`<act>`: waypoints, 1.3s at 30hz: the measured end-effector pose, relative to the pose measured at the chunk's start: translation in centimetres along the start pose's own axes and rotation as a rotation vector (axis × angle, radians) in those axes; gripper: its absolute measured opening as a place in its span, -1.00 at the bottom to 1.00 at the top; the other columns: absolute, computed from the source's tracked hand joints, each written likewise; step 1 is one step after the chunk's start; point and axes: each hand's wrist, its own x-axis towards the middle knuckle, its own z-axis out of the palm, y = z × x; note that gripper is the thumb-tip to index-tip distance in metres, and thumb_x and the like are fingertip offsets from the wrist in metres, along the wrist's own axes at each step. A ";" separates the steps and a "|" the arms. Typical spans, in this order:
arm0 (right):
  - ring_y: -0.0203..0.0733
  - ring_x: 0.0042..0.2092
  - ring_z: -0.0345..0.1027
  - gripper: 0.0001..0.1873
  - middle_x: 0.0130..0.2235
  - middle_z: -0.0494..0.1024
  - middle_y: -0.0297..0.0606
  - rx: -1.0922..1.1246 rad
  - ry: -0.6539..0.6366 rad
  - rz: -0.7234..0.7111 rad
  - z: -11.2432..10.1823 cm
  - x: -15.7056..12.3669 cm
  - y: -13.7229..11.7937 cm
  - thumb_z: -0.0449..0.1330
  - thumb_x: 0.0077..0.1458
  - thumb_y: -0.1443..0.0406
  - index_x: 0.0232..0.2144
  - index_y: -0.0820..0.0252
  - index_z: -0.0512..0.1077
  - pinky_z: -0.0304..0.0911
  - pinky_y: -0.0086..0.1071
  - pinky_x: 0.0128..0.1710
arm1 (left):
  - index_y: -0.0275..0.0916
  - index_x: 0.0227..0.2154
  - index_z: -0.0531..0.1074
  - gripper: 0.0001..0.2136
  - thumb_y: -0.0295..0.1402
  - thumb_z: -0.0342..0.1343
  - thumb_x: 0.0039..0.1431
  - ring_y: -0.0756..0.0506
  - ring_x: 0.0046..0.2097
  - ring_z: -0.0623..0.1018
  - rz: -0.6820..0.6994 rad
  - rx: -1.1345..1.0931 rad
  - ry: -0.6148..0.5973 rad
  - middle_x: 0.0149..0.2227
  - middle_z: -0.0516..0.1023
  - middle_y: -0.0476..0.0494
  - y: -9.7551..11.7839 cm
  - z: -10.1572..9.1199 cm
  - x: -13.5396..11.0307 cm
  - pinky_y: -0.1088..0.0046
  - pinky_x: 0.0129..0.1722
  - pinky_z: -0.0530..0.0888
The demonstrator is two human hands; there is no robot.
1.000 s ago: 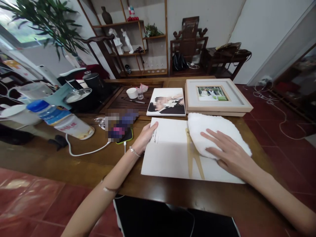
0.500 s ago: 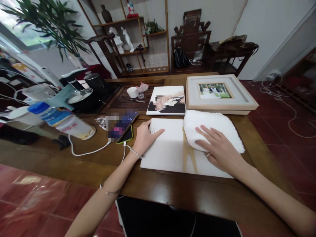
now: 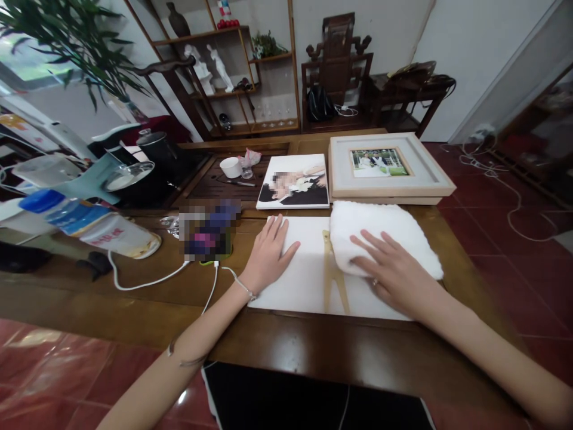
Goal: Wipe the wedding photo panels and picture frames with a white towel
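Hands both open and flat: your right hand (image 3: 394, 278) lies with fingers spread on a white cloth (image 3: 380, 230), and your left hand (image 3: 268, 254) rests palm down on the white album (image 3: 304, 283) beneath it, on the wooden table (image 3: 313, 349). The cloth looks soft, light and limp, best gathered under the palm or pinched at an edge; the album looks stiff and smooth, likely to slide unless pinned. Just behind lie a photo print (image 3: 293, 182) and a framed picture (image 3: 385, 170).

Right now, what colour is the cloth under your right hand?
Plain white; the cloth lies under the right hand, clearest in the head view.
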 end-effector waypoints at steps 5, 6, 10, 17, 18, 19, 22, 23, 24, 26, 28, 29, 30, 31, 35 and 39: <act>0.11 0.12 0.34 -0.44 0.11 0.48 -0.13 0.089 0.035 -0.044 -2.9 -3.3 -4.8 0.08 -0.35 0.50 -0.21 0.05 0.47 0.41 -0.04 -0.02 | -0.31 0.27 0.12 -0.46 -0.13 -0.07 0.33 -0.34 0.39 -0.01 0.003 0.008 -0.008 0.35 0.05 -0.44 0.1 -0.1 0.0 0.00 0.27 0.09; 0.10 0.08 0.38 -0.44 0.09 0.50 -0.15 0.101 0.049 -0.049 -3.3 -3.5 -5.3 0.08 -0.36 0.49 -0.22 0.03 0.47 0.44 -0.05 -0.06 | -0.32 0.27 0.12 -0.45 -0.13 -0.07 0.33 -0.34 0.39 -0.01 0.005 0.010 -0.009 0.36 0.05 -0.44 0.0 -0.1 0.0 0.00 0.28 0.08; 0.13 0.11 0.36 -0.38 0.10 0.49 -0.12 0.105 -0.038 -0.008 -2.7 -0.6 -3.4 0.08 -0.24 0.52 -0.07 0.05 0.44 0.37 0.05 0.03 | -0.37 0.28 0.10 -0.45 -0.15 -0.12 0.35 -0.35 0.39 -0.02 0.027 0.064 -0.029 0.36 0.03 -0.44 -0.1 -0.1 0.0 0.02 0.29 0.07; 0.30 0.32 -0.08 -0.49 0.27 0.22 0.11 0.065 -0.156 0.109 0.2 5.0 0.3 0.03 -0.05 0.58 -0.02 0.32 0.42 0.04 0.22 0.21 | -0.44 0.29 0.06 -0.49 -0.26 -0.21 0.39 -0.32 0.39 -0.01 0.007 0.198 -0.097 0.37 0.01 -0.40 0.2 -0.4 0.1 0.05 0.28 0.12; 0.32 0.30 -0.03 -0.48 0.26 0.25 0.12 0.061 -0.185 0.111 0.0 4.6 -0.5 0.03 -0.06 0.58 -0.02 0.30 0.42 0.10 0.22 0.18 | -0.45 0.29 0.06 -0.49 -0.27 -0.21 0.39 -0.32 0.39 -0.01 0.000 0.203 -0.103 0.37 0.01 -0.40 0.3 -0.5 0.1 0.05 0.28 0.13; 0.35 0.28 0.04 -0.47 0.24 0.28 0.13 0.062 -0.216 0.098 -0.4 3.9 -1.5 0.05 -0.07 0.58 -0.02 0.28 0.43 0.17 0.22 0.13 | -0.45 0.29 0.06 -0.50 -0.27 -0.22 0.39 -0.32 0.39 -0.01 -0.006 0.203 -0.105 0.37 0.01 -0.40 0.4 -0.5 0.1 0.05 0.28 0.13; 0.46 0.15 0.23 -0.47 0.16 0.38 0.16 0.096 -0.248 0.007 -2.0 0.9 -4.9 0.14 -0.18 0.52 -0.08 0.18 0.47 0.36 0.23 -0.07 | -0.41 0.29 0.07 -0.51 -0.28 -0.22 0.39 -0.32 0.39 0.01 -0.018 0.188 -0.097 0.37 0.02 -0.38 0.4 -0.5 0.1 0.04 0.27 0.15; 0.49 0.11 0.28 -0.50 0.12 0.41 0.18 0.118 -0.225 -0.011 -2.5 0.1 -5.7 0.17 -0.23 0.48 -0.15 0.17 0.49 0.40 0.23 -0.14 | -0.40 0.29 0.07 -0.51 -0.27 -0.21 0.39 -0.32 0.39 0.01 -0.019 0.183 -0.093 0.37 0.03 -0.38 0.4 -0.5 0.2 0.04 0.28 0.15; 0.48 0.07 0.33 -0.51 0.10 0.44 0.17 0.147 -0.214 -0.036 -3.0 -0.5 -6.3 0.18 -0.27 0.47 -0.18 0.16 0.50 0.43 0.20 -0.18 | -0.40 0.28 0.07 -0.52 -0.27 -0.21 0.39 -0.31 0.39 0.00 -0.018 0.179 -0.090 0.37 0.03 -0.38 0.4 -0.5 0.2 0.05 0.28 0.14; 0.35 0.06 0.37 -0.47 0.11 0.45 0.08 0.192 -0.217 -0.042 -3.6 -0.7 -6.1 0.15 -0.29 0.49 -0.16 0.12 0.48 0.47 0.09 -0.17 | -0.41 0.28 0.08 -0.51 -0.27 -0.21 0.39 -0.31 0.39 -0.01 -0.013 0.173 -0.092 0.37 0.03 -0.39 0.3 -0.5 0.2 0.05 0.29 0.12; 0.19 0.12 0.35 -0.39 0.16 0.42 -0.04 0.198 -0.243 -0.001 -3.6 0.3 -4.2 0.08 -0.24 0.54 -0.07 0.09 0.44 0.45 0.00 -0.07 | -0.41 0.28 0.08 -0.51 -0.26 -0.21 0.39 -0.31 0.39 -0.02 -0.009 0.168 -0.100 0.37 0.02 -0.40 0.3 -0.5 0.2 0.03 0.29 0.12; 0.15 0.16 0.30 -0.38 0.18 0.40 -0.06 0.182 -0.242 0.035 -3.3 1.1 -2.8 0.05 -0.20 0.56 -0.04 0.10 0.42 0.41 -0.01 -0.02 | -0.41 0.28 0.07 -0.51 -0.26 -0.22 0.39 -0.32 0.39 -0.02 -0.007 0.164 -0.105 0.37 0.01 -0.40 0.3 -0.5 0.2 0.02 0.28 0.13; 0.17 0.20 0.24 -0.40 0.20 0.37 -0.04 0.165 -0.240 0.057 -2.9 1.9 -1.3 0.04 -0.16 0.56 -0.04 0.13 0.41 0.37 0.03 0.03 | -0.41 0.28 0.06 -0.51 -0.25 -0.22 0.39 -0.32 0.39 -0.03 -0.006 0.162 -0.109 0.37 0.01 -0.40 0.2 -0.5 0.2 0.01 0.28 0.13; 0.21 0.24 0.17 -0.44 0.22 0.33 0.01 0.145 -0.229 0.073 -2.5 2.6 0.1 0.03 -0.13 0.56 -0.04 0.18 0.41 0.32 0.08 0.07 | -0.41 0.28 0.06 -0.51 -0.25 -0.22 0.39 -0.32 0.39 -0.03 -0.005 0.159 -0.111 0.37 0.00 -0.40 0.2 -0.6 0.2 0.00 0.28 0.13; 0.25 0.28 0.06 -0.58 0.23 0.31 0.09 0.123 -0.233 0.112 -1.6 3.0 3.2 0.00 -0.07 0.54 -0.16 0.24 0.44 0.23 0.13 0.12 | -0.40 0.28 0.06 -0.51 -0.25 -0.22 0.39 -0.32 0.40 -0.04 -0.014 0.138 -0.104 0.37 0.01 -0.41 0.2 -0.5 0.2 0.01 0.28 0.13; 0.01 0.11 0.37 -0.46 0.17 0.42 -0.26 0.220 -0.215 0.063 -3.1 -1.8 -0.1 0.00 -0.07 0.49 -0.05 -0.02 0.43 0.39 -0.12 0.00 | -0.38 0.28 0.07 -0.52 -0.25 -0.21 0.38 -0.32 0.39 -0.03 -0.010 0.114 -0.088 0.37 0.02 -0.41 0.2 -0.5 0.2 0.00 0.28 0.12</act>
